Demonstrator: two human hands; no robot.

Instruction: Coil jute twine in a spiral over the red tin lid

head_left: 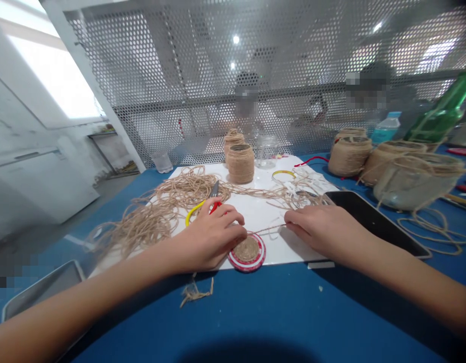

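A round coaster (247, 252) lies flat near the front edge of the white board, with a coil of jute twine in its middle and a red-and-white rim. My left hand (214, 233) bends over its left and upper edge, fingers curled and gripping it. From the coaster a thin jute strand (269, 229) runs rightward, fairly straight, to my right hand (318, 225), whose thumb and forefinger pinch it. Scissors (215, 191) with yellow and red handles lie behind my left hand, which partly covers them.
Loose jute twine (153, 217) is heaped at left. Twine-wrapped jars (241, 164) stand at the back, beside a clear glass jar (268, 151). A black tablet (376, 222), more wrapped jars (349, 154) and a green bottle (435, 118) are at right. Perforated metal panel (202, 60) behind.
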